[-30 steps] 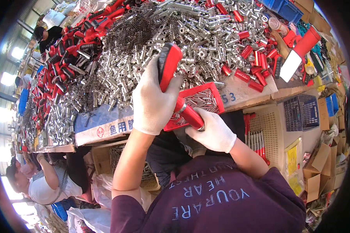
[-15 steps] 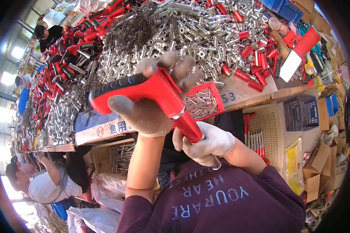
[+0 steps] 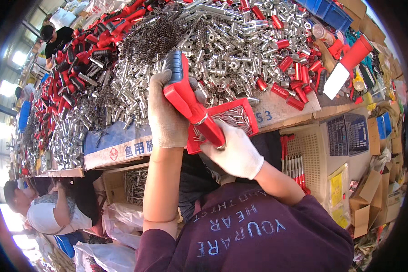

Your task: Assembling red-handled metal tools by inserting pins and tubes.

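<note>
A red pistol-shaped hand tool (image 3: 182, 96) with a black ribbed grip slants across the middle of the view, over the front edge of the bench. My left hand (image 3: 167, 119), in a pale glove with greyed fingers, wraps round its handle part from the left. Lower down, a silver collar joins the handle to a red tube. My right hand (image 3: 238, 152), gloved in white, closes round the tube's lower end; most of its fingers are hidden from above. Just behind my right hand, a red tray (image 3: 251, 113) of small metal pins rests at the bench edge.
Heaped on the bench are springs (image 3: 149, 38), metal fittings (image 3: 222, 59), red sleeves (image 3: 299, 70) and red-black handles (image 3: 79, 59). Below right stands a cream crate (image 3: 319, 149) beside a dark blue basket (image 3: 349, 133). Another person (image 3: 54, 213) sits at the left.
The tool has turned so its black grip points away from me instead of left. My left hand has closed from spread fingers round the handle. My right hand has shifted slightly upward.
</note>
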A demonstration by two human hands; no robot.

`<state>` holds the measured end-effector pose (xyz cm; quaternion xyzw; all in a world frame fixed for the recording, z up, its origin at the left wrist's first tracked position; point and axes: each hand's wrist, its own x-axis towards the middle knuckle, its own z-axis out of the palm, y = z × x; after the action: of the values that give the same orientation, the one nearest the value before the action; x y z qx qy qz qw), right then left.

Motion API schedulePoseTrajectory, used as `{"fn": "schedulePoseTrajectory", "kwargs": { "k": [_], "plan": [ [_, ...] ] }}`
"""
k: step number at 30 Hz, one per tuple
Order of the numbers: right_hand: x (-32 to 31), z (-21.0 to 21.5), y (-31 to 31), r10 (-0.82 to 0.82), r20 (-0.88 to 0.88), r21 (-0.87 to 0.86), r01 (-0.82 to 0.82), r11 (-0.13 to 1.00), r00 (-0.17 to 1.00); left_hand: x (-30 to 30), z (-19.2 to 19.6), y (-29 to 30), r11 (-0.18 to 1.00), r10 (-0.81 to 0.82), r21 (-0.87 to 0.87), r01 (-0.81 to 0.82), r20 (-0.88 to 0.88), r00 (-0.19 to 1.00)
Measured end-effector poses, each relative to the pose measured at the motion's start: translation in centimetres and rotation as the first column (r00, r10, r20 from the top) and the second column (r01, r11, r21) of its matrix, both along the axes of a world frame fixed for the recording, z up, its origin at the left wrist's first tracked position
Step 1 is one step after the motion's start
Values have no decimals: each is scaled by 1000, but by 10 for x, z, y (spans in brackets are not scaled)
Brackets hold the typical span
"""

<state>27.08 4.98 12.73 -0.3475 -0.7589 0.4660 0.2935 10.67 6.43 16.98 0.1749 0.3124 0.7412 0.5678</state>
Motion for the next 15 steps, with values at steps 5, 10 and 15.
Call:
{"fn": "schedulePoseTrajectory", "kwargs": {
  "k": [5, 10, 15],
  "plan": [
    [-3, 9, 6, 69, -105, -2, -70, 998, 992, 15, 24, -7, 990, 134, -16, -142, -235, 963],
    [4, 13, 9, 190, -171, -345, -239, 908, 967, 0, 8, -1, 971, -184, 152, 187, -32, 982],
    [7, 5, -2, 115, -672, -723, -682, 108, 731, 3, -11, 7, 824, -468, 450, 344, 199, 861]
  ]
}}
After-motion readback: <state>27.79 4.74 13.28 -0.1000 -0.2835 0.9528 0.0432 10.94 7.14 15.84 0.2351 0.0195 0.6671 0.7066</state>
